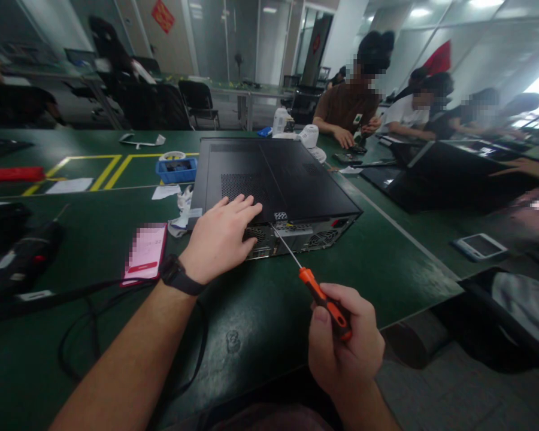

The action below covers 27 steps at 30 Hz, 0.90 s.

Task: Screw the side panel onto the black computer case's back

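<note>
A black desktop computer case (pixel 291 179) lies on its side on the green table (pixel 377 269), its rear panel facing me. My left hand (pixel 220 236), with a dark watch on the wrist, rests flat on the case's near top edge, fingers stretched out. My right hand (pixel 345 347) is wrapped round the orange handle of a screwdriver (pixel 312 287). The thin shaft points up and left, its tip at the top edge of the rear panel, near a screw.
A pink phone (pixel 146 251) and black cables (pixel 90 299) lie left of my arm. A blue parts tray (pixel 177 169) sits behind the case. A black power tool (pixel 22 257) is far left. Other people work at open cases at the right; a white phone (pixel 478 245) lies there.
</note>
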Available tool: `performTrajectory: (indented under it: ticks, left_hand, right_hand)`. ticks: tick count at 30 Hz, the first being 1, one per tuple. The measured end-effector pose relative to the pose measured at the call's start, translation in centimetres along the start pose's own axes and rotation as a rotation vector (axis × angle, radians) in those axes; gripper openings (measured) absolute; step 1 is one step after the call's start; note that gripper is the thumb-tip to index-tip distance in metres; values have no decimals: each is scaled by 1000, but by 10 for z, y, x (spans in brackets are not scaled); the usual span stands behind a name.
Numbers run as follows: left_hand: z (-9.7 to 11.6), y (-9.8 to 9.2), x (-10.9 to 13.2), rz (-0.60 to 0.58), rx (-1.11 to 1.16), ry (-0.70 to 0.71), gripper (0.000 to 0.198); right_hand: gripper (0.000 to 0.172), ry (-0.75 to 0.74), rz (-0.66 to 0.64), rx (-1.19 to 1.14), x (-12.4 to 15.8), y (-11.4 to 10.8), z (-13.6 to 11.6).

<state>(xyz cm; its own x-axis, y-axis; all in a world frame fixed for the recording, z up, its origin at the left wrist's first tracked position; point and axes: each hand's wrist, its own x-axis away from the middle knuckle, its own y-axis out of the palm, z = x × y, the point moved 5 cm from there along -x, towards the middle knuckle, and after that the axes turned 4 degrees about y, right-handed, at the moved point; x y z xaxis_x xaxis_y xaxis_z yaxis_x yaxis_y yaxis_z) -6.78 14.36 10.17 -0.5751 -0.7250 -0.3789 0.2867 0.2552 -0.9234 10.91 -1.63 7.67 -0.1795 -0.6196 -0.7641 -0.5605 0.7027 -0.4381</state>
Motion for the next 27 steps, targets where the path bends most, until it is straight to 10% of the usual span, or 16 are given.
performTrajectory:
  ticks: [27]
  left_hand:
    - [1, -1, 1, 13, 30, 0, 56]
  right_hand:
    - [18, 4, 94, 113, -1, -1, -4]
